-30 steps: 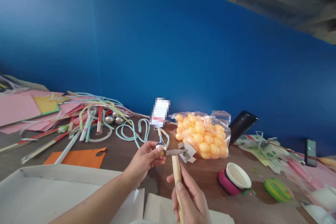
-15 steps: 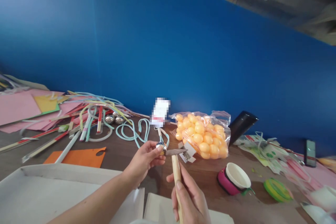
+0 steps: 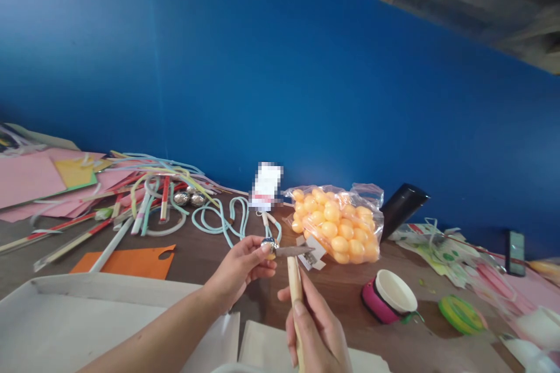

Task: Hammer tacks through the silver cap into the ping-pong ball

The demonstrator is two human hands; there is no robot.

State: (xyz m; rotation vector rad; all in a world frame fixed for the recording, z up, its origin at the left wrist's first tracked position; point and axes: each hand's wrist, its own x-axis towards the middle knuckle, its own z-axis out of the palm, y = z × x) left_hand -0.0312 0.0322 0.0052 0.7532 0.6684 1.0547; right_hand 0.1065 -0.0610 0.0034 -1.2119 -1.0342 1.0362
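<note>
While right fingers (image 3: pixel 315 298) hold hammer (image 3: pixel 295 283), badge (image 3: pixel 266 184) illegible.

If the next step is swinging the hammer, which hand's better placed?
Right hand, probably: it grips the hammer, whose head sits beside the silver ball. The left hand is busy pinching that ball.

No text can be read; the white card (image 3: pixel 266 183) is blurred into pixels
</note>
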